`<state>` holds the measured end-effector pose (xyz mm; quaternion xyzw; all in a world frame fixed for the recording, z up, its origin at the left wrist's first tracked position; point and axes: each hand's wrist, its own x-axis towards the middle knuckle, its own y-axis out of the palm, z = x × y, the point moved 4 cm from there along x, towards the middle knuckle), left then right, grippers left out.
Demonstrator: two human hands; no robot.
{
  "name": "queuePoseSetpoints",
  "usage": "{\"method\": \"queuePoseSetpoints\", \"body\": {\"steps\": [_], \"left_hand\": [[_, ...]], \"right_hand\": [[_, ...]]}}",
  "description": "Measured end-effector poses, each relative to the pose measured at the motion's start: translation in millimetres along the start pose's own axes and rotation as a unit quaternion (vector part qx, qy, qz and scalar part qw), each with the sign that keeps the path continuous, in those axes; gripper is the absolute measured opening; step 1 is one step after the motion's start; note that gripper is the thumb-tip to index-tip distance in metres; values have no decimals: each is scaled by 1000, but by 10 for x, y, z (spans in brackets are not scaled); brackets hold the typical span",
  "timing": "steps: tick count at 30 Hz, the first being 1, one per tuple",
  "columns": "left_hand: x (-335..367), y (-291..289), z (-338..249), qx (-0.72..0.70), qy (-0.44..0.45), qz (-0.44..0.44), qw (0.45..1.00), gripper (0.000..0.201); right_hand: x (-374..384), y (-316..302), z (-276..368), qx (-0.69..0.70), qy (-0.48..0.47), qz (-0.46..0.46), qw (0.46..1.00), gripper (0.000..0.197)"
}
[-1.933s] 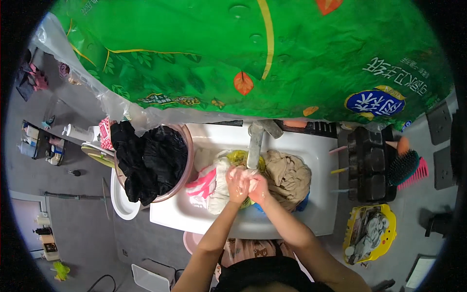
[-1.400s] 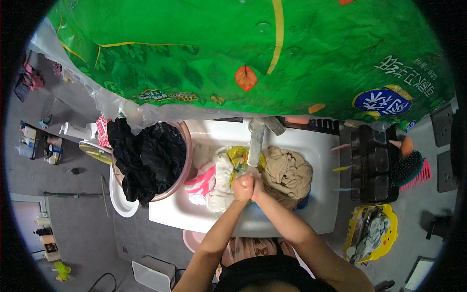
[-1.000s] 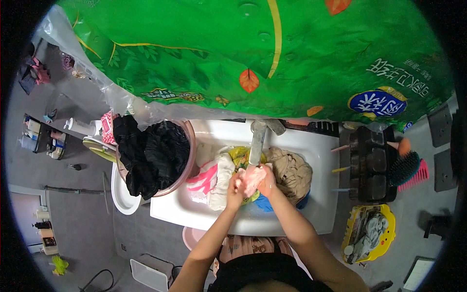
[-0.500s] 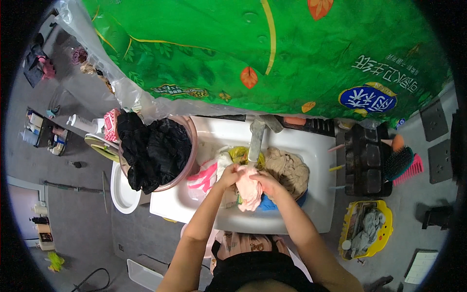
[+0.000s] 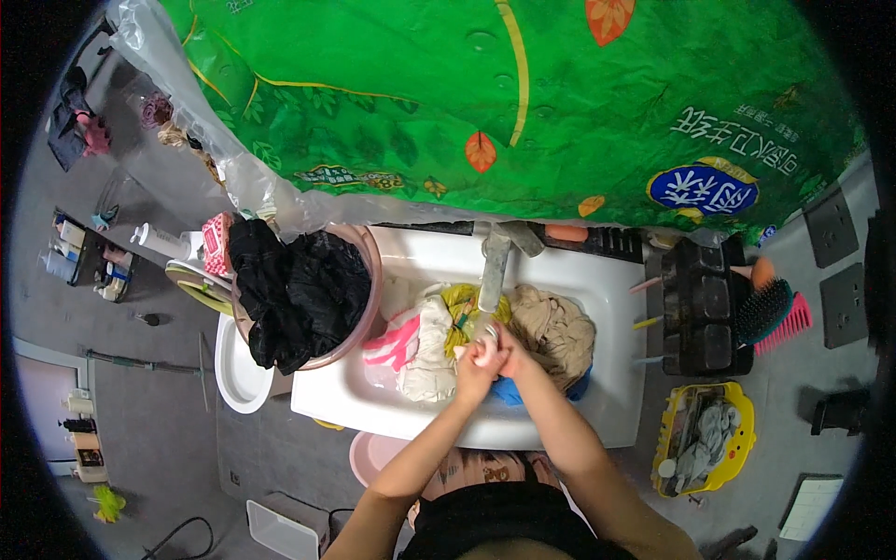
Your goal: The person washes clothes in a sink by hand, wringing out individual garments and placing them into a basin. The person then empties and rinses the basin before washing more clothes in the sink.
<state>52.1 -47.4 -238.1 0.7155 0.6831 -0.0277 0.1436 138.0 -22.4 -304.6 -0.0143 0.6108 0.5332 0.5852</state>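
Over the white sink, just below the metal tap, my left hand and my right hand are pressed together. Both are closed around a bunched pale pink cloth, mostly hidden by the fingers. Beneath and around them lie wet clothes: a beige garment to the right, a yellow-green one behind, a white one and a pink-and-white striped one to the left. Part of a blue cloth shows under my right wrist.
A pink basin heaped with black clothes rests on the sink's left edge. A big green plastic package overhangs the back. At the right are a black holder with brushes and a yellow basket. Another pink basin sits below the sink's front.
The pink cloth hung spread between my hands; now it is squeezed into a small bunch. My left hand has moved right to meet my right hand, uncovering the white garment.
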Motion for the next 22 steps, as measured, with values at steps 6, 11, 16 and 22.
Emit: {"method": "queuePoseSetpoints", "body": {"steps": [6, 11, 16, 22], "left_hand": [[232, -281, 12, -170, -42, -129, 976, 20], [554, -155, 338, -492, -186, 34, 850, 26], [751, -159, 605, -409, -212, 51, 886, 22], [773, -131, 612, -253, -98, -141, 952, 27]], "right_hand": [[102, -312, 34, -43, -156, -134, 978, 25], [-121, 158, -65, 4, -132, 9, 991, 28], [-201, 154, 113, -85, -28, 51, 995, 42], [-482, 306, 324, -701, -245, 41, 668, 92]]}}
